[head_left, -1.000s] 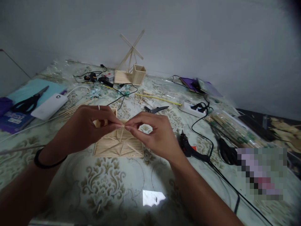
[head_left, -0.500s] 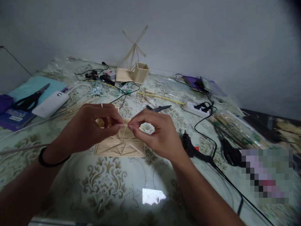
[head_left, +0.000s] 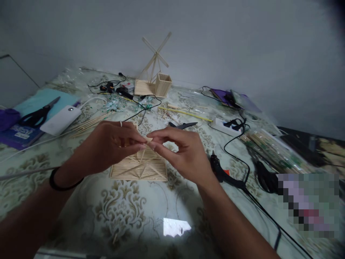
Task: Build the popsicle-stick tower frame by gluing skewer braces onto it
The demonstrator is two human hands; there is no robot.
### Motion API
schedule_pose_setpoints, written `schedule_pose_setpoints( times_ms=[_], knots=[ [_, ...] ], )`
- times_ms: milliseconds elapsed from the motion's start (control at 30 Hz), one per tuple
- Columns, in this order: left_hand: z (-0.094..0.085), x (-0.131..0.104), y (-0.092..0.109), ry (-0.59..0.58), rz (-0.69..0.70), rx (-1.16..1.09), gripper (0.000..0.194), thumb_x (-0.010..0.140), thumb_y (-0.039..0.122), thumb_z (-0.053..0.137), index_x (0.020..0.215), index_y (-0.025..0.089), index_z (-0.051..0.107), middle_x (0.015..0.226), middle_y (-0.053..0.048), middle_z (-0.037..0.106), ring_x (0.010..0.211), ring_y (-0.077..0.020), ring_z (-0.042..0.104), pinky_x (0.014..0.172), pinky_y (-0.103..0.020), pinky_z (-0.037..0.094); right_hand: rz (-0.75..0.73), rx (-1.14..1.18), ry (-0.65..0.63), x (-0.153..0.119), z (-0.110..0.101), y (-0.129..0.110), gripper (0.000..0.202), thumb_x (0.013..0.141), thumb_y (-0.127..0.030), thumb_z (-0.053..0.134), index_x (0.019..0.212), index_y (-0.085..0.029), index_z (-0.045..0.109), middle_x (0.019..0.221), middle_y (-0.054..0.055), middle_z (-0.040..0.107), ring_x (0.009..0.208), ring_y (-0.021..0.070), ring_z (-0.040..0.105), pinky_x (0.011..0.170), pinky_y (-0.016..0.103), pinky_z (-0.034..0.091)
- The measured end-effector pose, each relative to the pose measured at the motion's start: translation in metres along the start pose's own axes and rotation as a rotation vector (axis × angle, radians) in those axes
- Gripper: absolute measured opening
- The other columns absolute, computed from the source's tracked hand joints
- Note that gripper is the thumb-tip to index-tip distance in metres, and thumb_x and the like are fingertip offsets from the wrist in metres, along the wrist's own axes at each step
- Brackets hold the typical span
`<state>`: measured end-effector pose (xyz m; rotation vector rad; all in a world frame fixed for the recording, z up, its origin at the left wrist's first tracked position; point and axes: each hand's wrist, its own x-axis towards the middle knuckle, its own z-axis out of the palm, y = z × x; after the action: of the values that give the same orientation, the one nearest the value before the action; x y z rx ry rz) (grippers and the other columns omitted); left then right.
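Head view: the left hand (head_left: 121, 140) and right hand (head_left: 180, 151) pinch a small pale piece (head_left: 149, 139) between fingertips, above the stick model (head_left: 140, 172) on the bench (head_left: 159, 201) — whether it touches the model, I cannot tell. The piece looks light and probably snaps easily; pinch its ends gently. The model seems stiff yet fragile — best steadied by its slatted base.

Seemingly a home set up for crafts: a patterned tablecloth (head_left: 122, 212), glue gun (head_left: 221, 172) at four o'clock, power strip (head_left: 219, 126) at three, scissors (head_left: 40, 113) at nine, stick panel (head_left: 138, 171) at seven, stick-built windmill (head_left: 156, 53) near twelve.
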<state>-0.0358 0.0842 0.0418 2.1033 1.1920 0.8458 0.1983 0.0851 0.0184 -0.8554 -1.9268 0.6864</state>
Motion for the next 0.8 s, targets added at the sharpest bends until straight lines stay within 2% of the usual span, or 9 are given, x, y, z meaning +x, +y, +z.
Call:
schedule_pose_setpoints(
  times_ms=[200,433,667,800],
  knots=[
    [0.005,0.000,-0.003,0.026,-0.073,-0.004,0.016,0.089,0.040,0.080,0.085,0.025,0.080,0.070,0.002,0.072,0.063,-0.0143,0.062,0.060,-0.027,0.046,-0.087,-0.004,0.047,-0.001,0.008,0.000,0.006,0.099,-0.019,0.081,0.094,-0.022,0.084,0.089,0.002,0.083,0.079,0.0150,0.076,0.072,0.028,0.060],
    [0.003,0.000,-0.005,-0.002,-0.050,0.028,0.018,0.092,0.043,0.078,0.087,0.025,0.081,0.074,0.000,0.076,0.066,-0.0161,0.066,0.061,-0.028,0.048,-0.116,-0.066,0.033,-0.002,0.008,0.000,0.008,0.101,-0.020,0.078,0.094,-0.023,0.081,0.089,0.002,0.081,0.079,0.0155,0.074,0.072,0.029,0.059],
    [0.004,-0.001,-0.007,0.011,0.071,0.070,0.017,0.097,0.037,0.075,0.088,0.024,0.079,0.080,0.000,0.077,0.066,-0.0139,0.065,0.063,-0.027,0.048,-0.130,-0.011,0.029,-0.002,0.012,0.010,0.013,0.104,-0.027,0.075,0.092,-0.024,0.078,0.083,0.001,0.076,0.076,0.0150,0.070,0.070,0.029,0.056],
    [0.003,-0.001,-0.005,0.017,0.121,0.121,0.017,0.100,0.033,0.073,0.088,0.023,0.080,0.080,0.001,0.076,0.067,-0.0129,0.065,0.067,-0.027,0.049,-0.119,0.024,0.018,-0.001,0.013,0.011,0.011,0.102,-0.024,0.076,0.091,-0.023,0.079,0.084,0.001,0.077,0.077,0.0151,0.070,0.070,0.029,0.055]
  ],
)
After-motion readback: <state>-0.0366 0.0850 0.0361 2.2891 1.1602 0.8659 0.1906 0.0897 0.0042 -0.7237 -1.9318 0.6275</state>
